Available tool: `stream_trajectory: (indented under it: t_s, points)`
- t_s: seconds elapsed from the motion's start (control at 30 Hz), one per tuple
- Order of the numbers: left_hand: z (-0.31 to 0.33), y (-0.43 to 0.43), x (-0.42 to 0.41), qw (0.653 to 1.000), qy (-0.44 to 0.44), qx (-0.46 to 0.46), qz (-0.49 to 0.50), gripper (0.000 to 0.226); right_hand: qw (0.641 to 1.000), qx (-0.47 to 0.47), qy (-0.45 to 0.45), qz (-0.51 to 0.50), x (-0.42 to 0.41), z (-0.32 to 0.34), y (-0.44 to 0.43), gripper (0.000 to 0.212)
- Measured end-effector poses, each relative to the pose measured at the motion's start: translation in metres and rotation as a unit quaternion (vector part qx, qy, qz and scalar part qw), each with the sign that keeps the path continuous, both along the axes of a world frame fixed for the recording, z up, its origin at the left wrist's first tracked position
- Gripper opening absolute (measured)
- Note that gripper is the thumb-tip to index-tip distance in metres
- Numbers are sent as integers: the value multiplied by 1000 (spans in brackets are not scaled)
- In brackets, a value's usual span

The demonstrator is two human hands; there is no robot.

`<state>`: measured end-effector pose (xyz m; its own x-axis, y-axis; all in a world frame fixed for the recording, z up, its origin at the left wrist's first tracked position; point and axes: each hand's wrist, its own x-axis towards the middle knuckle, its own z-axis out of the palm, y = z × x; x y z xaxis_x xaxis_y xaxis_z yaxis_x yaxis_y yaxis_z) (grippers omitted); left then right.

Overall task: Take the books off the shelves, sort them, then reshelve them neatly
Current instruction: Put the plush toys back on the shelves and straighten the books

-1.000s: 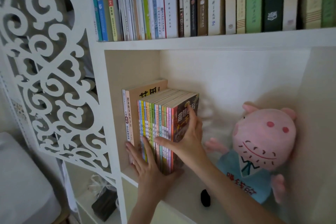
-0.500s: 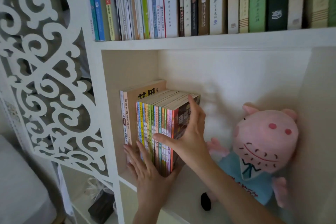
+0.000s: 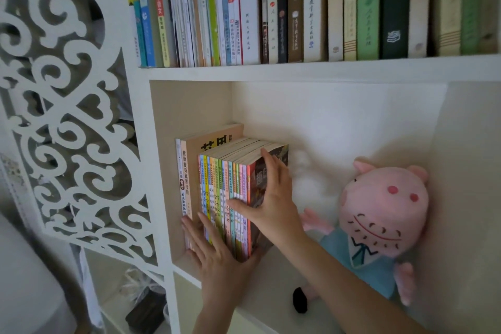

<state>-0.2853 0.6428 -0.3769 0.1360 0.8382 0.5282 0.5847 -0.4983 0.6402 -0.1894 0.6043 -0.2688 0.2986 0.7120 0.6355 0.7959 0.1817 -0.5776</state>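
A row of thin colourful books (image 3: 217,184) stands upright at the left of the middle shelf compartment, next to a taller tan book (image 3: 214,138) and a white-spined book (image 3: 179,171). My left hand (image 3: 217,255) lies flat with fingers spread against the lower spines. My right hand (image 3: 273,198) clasps the right end of the row, fingers on the outer cover and thumb across the spines. The upper shelf holds a full row of upright books (image 3: 298,8).
A pink pig plush (image 3: 379,219) leans in the right corner of the same compartment, with a small black object (image 3: 300,299) on the shelf floor (image 3: 271,293). A white fretwork panel (image 3: 67,116) stands at the left. A dark object (image 3: 146,312) lies in the lower compartment.
Both hands stay pressed on the thin books. The row sits slightly closer to the tan book, and my view has shifted a little.
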Motion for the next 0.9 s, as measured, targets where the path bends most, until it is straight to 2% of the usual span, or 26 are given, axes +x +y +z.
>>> stream_trajectory:
  t_s: [0.17,0.4,0.53,0.67,0.9]
  points:
    - [-3,-1,-3,1000,-17,-12,-8,137,998,-57,-11,20,2,10,-8,122]
    - [-3,-3,-4,996,-79,-26,-18,139,999,-18,32,26,-3,20,-22,131]
    - [-1,-8,2,995,-99,24,-11,138,998,-11,49,45,-8,20,-25,131]
    - [7,-10,7,993,-98,68,0,125,997,-14,59,43,-13,13,-27,133]
    - [2,-7,7,983,-120,140,11,114,988,-28,149,42,-8,11,-31,132]
